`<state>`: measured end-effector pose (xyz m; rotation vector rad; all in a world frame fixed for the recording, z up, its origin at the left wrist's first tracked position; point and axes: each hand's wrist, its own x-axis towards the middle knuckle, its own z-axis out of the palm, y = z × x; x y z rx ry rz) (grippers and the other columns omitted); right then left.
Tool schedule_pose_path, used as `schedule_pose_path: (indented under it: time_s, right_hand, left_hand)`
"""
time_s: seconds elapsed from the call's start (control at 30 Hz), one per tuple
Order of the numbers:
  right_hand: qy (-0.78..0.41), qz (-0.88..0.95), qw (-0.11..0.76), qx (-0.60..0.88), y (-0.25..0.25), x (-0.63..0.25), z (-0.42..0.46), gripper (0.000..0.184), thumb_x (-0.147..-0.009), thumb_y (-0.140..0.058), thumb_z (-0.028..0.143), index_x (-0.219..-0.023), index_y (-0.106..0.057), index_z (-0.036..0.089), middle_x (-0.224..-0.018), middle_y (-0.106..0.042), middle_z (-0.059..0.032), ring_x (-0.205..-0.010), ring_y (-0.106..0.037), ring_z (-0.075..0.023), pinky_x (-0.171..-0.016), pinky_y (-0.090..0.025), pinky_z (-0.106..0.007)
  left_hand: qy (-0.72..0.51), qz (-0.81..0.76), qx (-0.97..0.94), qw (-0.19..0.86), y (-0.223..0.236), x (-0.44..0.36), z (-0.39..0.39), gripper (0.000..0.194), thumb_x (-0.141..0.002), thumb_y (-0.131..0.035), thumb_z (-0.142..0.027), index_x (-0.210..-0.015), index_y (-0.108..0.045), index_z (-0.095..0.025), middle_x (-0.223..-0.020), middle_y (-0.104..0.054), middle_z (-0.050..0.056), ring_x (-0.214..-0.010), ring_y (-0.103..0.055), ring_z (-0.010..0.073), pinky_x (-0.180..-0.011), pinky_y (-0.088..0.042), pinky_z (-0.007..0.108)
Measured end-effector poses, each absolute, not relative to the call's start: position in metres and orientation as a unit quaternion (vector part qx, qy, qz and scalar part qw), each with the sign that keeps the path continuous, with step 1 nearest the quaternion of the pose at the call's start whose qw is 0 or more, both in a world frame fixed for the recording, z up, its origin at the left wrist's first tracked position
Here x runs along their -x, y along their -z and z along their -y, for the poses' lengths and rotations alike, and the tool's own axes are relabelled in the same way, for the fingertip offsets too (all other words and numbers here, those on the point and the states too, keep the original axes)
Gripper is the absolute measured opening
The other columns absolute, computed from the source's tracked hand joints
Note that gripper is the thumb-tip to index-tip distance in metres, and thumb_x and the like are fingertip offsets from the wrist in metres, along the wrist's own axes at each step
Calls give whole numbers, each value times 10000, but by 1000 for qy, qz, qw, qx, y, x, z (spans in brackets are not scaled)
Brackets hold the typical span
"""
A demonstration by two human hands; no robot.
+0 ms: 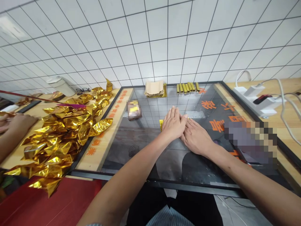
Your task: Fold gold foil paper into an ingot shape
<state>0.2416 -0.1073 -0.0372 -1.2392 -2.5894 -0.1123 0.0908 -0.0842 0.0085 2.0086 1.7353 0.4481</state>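
My left hand [173, 125] and my right hand [196, 138] lie flat, palms down, on a glass-topped table [164, 100], with their fingertips meeting. A small gold foil piece [161, 124] sticks out from under the edge of my left hand. Farther off stand a row of gold rolled tubes [187, 88] and a stack of tan paper [154, 88]. A pixelated packet [134, 110] lies to the left of my hands. Crumpled gold foil pieces [58, 135] are heaped on the wooden left edge, near a co-worker's hand [21, 123].
The glass has a dark frame and wooden borders with orange characters. A pixelated object [249, 141] lies at the right. A white power strip [256, 97] and cables sit on the wooden surface at the right. Glasses [82, 90] and a white container [61, 86] stand at the back left.
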Motion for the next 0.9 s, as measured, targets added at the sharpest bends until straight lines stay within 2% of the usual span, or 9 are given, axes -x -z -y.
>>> schedule_pose_path:
  time_s: [0.2,0.37,0.6,0.77,0.9]
  right_hand:
    - [27,887,134,441,37,-241,108,707,-1120,-359,463,-1686,-403,42,-1710,-445,-229,-1625,-375,-330,-1332,-309,-545]
    - [32,883,135,449,35,-239,109,699,-1120,-343,450,-1640,-455,-4,-1700,-439,-263,-1613,-396,-341,-1335,-303,-532]
    - [37,883,124,451,34,-238,110,719,-1115,-342,438,-1639,-433,-45,-1699,-430,-278,-1615,-389,-349,-1335,-304,-527]
    - [33,879,130,458,33,-236,112,718,-1119,-335,462,-1651,-440,-8,-1697,-443,-255,-1612,-394,-340,-1336,-306,-521]
    - [26,876,118,467,30,-234,113,727,-1122,-331,453,-1663,-412,-25,-1718,-401,-257,-1628,-359,-340,-1343,-297,-517]
  left_hand:
    - [-169,-635,-720,223,-9,-86,84,801,-1114,-187,-607,-1735,-264,-108,-1839,-124,121,-1719,-125,250,-1402,-137,438]
    - [-171,-639,-716,224,-8,-83,83,793,-1110,-178,-613,-1738,-266,-136,-1842,-107,105,-1719,-115,244,-1404,-126,444]
    - [-154,-635,-727,211,-6,-78,84,811,-1114,-131,-608,-1745,-244,-111,-1845,-98,105,-1722,-85,239,-1407,-96,440]
    - [-134,-632,-740,187,-2,-72,82,819,-1116,-106,-610,-1744,-253,-104,-1843,-115,103,-1723,-80,235,-1408,-81,437]
    - [-117,-629,-750,164,1,-68,80,816,-1116,-92,-611,-1738,-277,-117,-1841,-135,104,-1722,-98,241,-1406,-98,456]
